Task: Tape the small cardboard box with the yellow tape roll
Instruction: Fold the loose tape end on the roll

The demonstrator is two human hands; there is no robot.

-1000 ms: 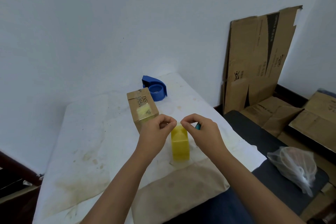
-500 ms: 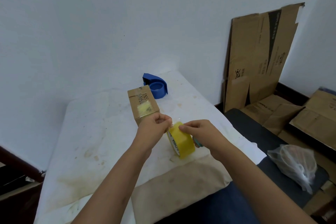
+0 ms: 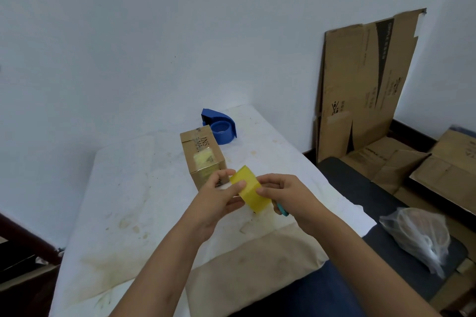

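I hold the tape roll (image 3: 249, 192) in both hands above the table (image 3: 123, 188), just in front of the box (image 3: 202, 159). Left hand (image 3: 219, 199) pinches its outer face; right hand (image 3: 286, 195) clasps the far side, a teal tool tucked beneath. Roll judged light, stiff, slick-faced: grip by rims. Box light, may slide.

Yellow tape roll (image 3: 251, 193) — upright on the worktop a second ago — now lifted and tilted between left hand (image 3: 219, 198) and right hand (image 3: 288, 195).
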